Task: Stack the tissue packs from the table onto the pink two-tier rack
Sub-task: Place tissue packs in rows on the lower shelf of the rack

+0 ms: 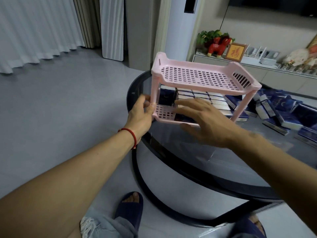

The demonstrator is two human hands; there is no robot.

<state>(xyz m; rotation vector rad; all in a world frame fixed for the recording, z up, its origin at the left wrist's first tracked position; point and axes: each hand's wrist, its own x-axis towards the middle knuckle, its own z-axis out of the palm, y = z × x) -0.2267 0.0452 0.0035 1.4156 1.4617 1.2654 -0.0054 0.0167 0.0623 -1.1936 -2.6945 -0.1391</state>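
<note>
The pink two-tier rack (197, 78) stands on the round dark glass table (188, 160). Its top shelf is bare; the lower shelf holds rows of dark blue tissue packs (202, 97), some upright at the left end. My left hand (141, 114) grips the rack's near left leg and lower shelf corner. My right hand (204, 121) hovers with spread fingers in front of the lower shelf, over a pack lying there; whether it touches the pack is unclear. More loose tissue packs (283, 114) lie piled on the table right of the rack.
A low white cabinet (257, 69) behind the table carries a red horse figure (218, 47), a plant, a framed picture and small devices. Curtains hang at the left over grey floor. My feet in dark slippers (128, 210) stand at the table's near rim.
</note>
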